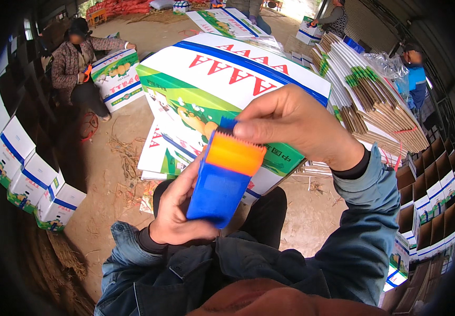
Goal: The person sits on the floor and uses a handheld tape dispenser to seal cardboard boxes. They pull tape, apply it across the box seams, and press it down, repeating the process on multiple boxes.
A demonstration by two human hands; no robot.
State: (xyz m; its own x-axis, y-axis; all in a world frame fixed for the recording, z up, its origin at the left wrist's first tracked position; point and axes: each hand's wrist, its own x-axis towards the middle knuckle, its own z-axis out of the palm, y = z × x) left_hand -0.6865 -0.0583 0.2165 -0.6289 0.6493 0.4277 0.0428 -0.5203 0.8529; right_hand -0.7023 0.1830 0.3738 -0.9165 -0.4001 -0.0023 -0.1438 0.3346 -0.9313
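My left hand (178, 215) grips a hand-held tape dispenser (221, 189) with a blue body and an orange front, tilted in front of my chest. A toothed cutting edge runs along its upper end. With thumb and forefinger, my right hand (296, 116) pinches at that edge, where a short piece of blue tape (228, 122) sticks out. The tape roll cannot be seen. Below and beyond both hands lies a printed white and green cardboard carton (207, 85) with a blue strip across it, on top of other flat cartons (158, 156).
Folded cartons (369, 87) are stacked at the right. Open boxes stand in rows on the left (26, 166) and right (437, 197). One person (73, 63) sits at the left beside a carton (118, 79); others work farther back. Straw litters the floor (105, 205).
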